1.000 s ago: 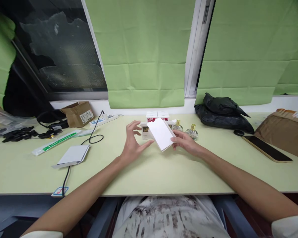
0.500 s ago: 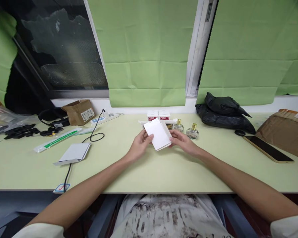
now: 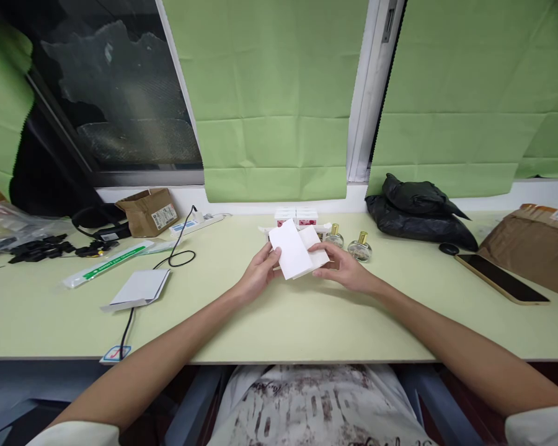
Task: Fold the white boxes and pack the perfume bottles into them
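Note:
A flat white carton, partly unfolded so that two panels show, is held above the pale green desk by both my hands. My left hand pinches its left edge with thumb on top. On the carton's right side, the fingers of my right hand curl over the right panel. Behind the carton stand small white boxes with red print and two small glass perfume bottles with gold caps.
Another flat white carton lies to the left, over a black cable. A power strip, a brown box and black clips sit at the back left. A black bag, a phone and a brown parcel lie right.
My left hand, open beside the carton a second ago, has closed on its left edge. The carton has since opened from one flat face to two panels.

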`<move>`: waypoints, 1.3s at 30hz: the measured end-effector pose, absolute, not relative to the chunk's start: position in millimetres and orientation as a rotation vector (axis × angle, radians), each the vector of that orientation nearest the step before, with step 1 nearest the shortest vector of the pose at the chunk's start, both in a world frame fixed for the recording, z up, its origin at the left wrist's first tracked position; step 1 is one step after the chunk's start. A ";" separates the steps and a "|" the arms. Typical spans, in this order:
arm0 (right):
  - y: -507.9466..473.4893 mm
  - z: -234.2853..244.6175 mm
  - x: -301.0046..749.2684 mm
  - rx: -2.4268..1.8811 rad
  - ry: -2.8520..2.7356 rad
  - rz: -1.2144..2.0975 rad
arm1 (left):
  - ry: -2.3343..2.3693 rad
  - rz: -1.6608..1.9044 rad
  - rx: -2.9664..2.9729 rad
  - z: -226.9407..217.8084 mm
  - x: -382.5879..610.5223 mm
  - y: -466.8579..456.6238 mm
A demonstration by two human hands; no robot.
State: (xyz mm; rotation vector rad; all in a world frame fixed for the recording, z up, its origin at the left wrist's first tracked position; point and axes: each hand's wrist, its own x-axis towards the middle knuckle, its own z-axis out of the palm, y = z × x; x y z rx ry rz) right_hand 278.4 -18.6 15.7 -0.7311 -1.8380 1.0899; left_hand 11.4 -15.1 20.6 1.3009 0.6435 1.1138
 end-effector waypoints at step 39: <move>-26.5 8.9 262.5 -0.719 -1.742 1.176 | 0.727 1.091 1.869 7.0 30.5 -40.8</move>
